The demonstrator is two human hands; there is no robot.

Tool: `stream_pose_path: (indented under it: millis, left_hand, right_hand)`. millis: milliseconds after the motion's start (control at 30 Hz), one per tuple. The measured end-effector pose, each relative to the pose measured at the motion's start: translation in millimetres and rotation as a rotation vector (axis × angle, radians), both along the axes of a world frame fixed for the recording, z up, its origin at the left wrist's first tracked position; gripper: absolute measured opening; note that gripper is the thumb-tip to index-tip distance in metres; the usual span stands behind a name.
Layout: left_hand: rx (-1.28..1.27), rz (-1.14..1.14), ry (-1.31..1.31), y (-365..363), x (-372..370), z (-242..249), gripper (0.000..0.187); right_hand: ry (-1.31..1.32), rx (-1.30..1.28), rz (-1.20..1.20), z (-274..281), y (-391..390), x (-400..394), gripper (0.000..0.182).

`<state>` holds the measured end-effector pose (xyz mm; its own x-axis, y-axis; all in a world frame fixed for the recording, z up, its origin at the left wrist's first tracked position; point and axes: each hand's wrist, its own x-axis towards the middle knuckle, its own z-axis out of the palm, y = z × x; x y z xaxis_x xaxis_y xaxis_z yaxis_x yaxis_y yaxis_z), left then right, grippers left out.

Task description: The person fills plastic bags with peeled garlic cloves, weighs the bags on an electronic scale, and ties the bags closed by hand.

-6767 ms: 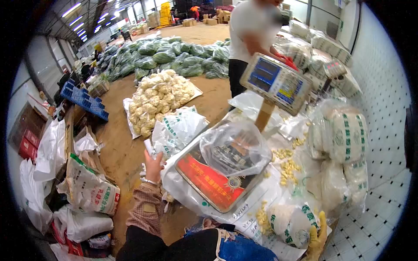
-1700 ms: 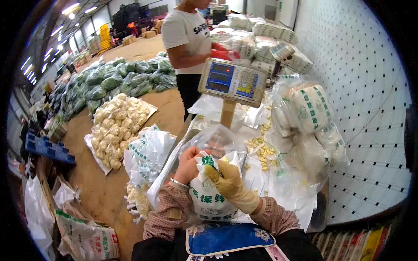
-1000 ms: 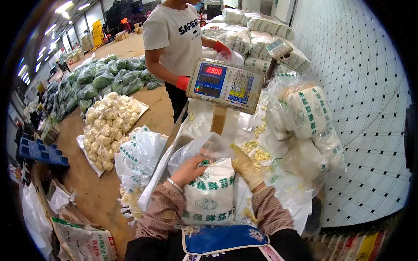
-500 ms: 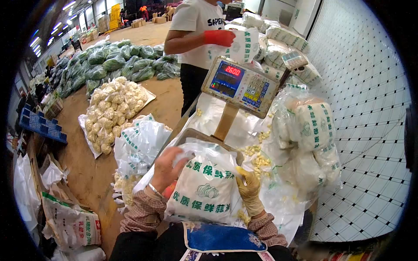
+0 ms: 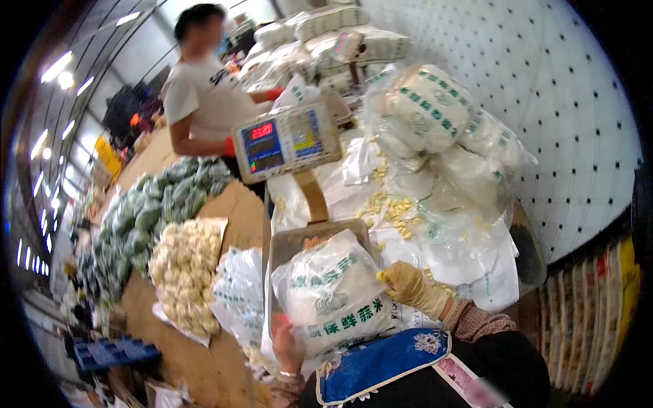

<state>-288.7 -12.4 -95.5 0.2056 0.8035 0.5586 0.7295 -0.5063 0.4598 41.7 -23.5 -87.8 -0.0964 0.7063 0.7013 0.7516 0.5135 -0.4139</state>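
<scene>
A plump white bag of garlic cloves (image 5: 333,299) with green print and a garlic picture lies tilted on the scale's tray (image 5: 287,246). My bare left hand (image 5: 289,348), with a bracelet at the wrist, grips the bag's lower left side; its fingers are partly blurred. On the opposite side my right hand (image 5: 416,291), in a pale yellow glove, is closed at the bag's right edge. Its fingertips touch the plastic. Behind the bag rises the scale's display (image 5: 286,141), lit with red digits too blurred to read surely.
Loose garlic cloves (image 5: 391,212) lie on the white sheeting, right of the scale. Filled bags (image 5: 428,109) are piled beyond them by the tiled wall. A co-worker (image 5: 207,112) in red gloves stands behind the display. Bagged garlic (image 5: 183,279) and green sacks (image 5: 153,211) lie on the floor, left.
The camera view has turned and tilted. My left hand has gone from the bag's top to its lower left side. My right hand stays at the right edge. The display's digits have changed.
</scene>
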Motion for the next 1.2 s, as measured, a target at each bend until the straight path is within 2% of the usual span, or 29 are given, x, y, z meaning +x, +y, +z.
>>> stream_pose_path:
  millis: [33, 67, 100, 133, 167, 200, 233, 267, 300, 333, 367, 400, 433, 467, 500, 567, 667, 733, 767, 833, 867, 900, 933, 967, 1133, 1200]
  left_hand:
    - [0.010, -0.031, 0.013, -3, -5, -5, 0.016]
    - [-0.143, 0.064, -0.009, -7, -9, -7, 0.024]
    - [-0.301, 0.171, -0.034, -11, -12, -12, 0.032]
    - [-0.302, 0.170, -0.033, -11, -15, -16, 0.032]
    - [-0.355, 0.165, -0.087, -12, -19, -18, 0.038]
    - [-0.407, 0.160, -0.137, -14, -24, -20, 0.043]
    - [-0.693, 0.168, -0.291, -18, -19, 2, 0.046]
    - [-0.692, 0.167, -0.288, -19, -20, 15, 0.046]
    - [-0.914, 0.139, -0.222, -17, -24, 25, 0.044]
    - [-1.138, 0.110, -0.154, -18, -26, 29, 0.043]
    - [-1.008, -0.041, -0.298, -20, -27, 14, 0.041]
    - [-1.015, -0.037, -0.300, -21, -25, 7, 0.041]
    - [-0.753, -0.137, -0.157, -17, -10, 11, 0.041]
    - [-0.486, -0.232, -0.015, -12, 3, 15, 0.040]
    - [-0.682, -0.166, -0.115, -12, 13, 25, 0.040]
    - [-0.577, -0.206, -0.040, 16, -19, -42, 0.038]
    - [-0.555, -0.240, -0.333, 33, 7, -18, 0.034]
    - [-0.939, -0.253, -0.732, 39, 18, 0, 0.039]
    - [-1.077, -0.206, -0.858, 42, 25, 9, 0.046]
    - [-1.157, -0.260, -1.134, 37, 39, 27, 0.045]
    - [-1.168, -0.258, -1.226, 38, 42, 29, 0.044]
    - [-1.338, -0.288, -1.524, 51, 39, 21, 0.042]
    - [-1.285, -0.300, -1.495, 56, 33, 13, 0.042]
    - [-1.253, -0.299, -1.478, 60, 34, 18, 0.042]
    - [-1.166, -0.313, -1.423, 66, 35, 32, 0.043]
    - [-1.143, -0.315, -1.403, 64, 36, 34, 0.043]
  right_hand:
    - [0.045, -0.058, -0.027, -17, -4, -3, 0.029]
    - [0.055, -0.054, -0.046, -22, -8, -8, 0.029]
    - [0.201, -0.206, -0.106, -27, -10, -14, 0.031]
    - [0.344, -0.359, -0.158, -28, -12, -16, 0.034]
    - [0.435, -0.643, -0.183, -14, -16, -11, 0.035]
    - [0.439, -0.647, -0.179, 0, -15, -2, 0.035]
    - [0.256, -1.018, -0.167, 12, -13, 10, 0.043]
    - [0.054, -1.379, -0.152, 18, -13, 21, 0.053]
    - [-0.059, -1.487, 0.054, 4, -11, 31, 0.066]
    - [-0.061, -1.492, 0.052, 3, -15, 29, 0.066]
    - [0.103, -1.290, 0.196, 2, -19, 22, 0.068]
    - [0.261, -1.077, 0.332, 1, -21, 15, 0.069]
    - [0.354, -0.995, 0.293, 9, -18, 3, 0.073]
    - [0.354, -0.998, 0.297, 9, -11, -6, 0.073]
    - [0.261, -1.064, 0.228, 7, 0, -13, 0.074]
    - [0.174, -1.116, 0.156, 1, 13, -24, 0.075]
    - [0.254, -1.078, 0.138, -8, 25, -33, 0.064]
    - [0.472, -1.139, 0.155, -15, 30, -39, 0.056]
    - [0.471, -1.145, 0.154, -2, 28, -43, 0.056]
    - [1.294, -1.102, 0.466, 23, 25, -46, 0.050]
    - [1.295, -1.104, 0.465, 23, 28, -45, 0.050]
    - [1.465, -1.222, 0.509, 22, 29, -43, 0.049]
    - [1.639, -1.338, 0.552, 19, 30, -44, 0.049]
    - [1.768, -1.324, 0.659, 16, 32, -48, 0.047]
    - [1.698, -1.259, 0.663, 25, 41, -61, 0.043]
    - [1.681, -1.312, 0.701, 31, 46, -66, 0.043]
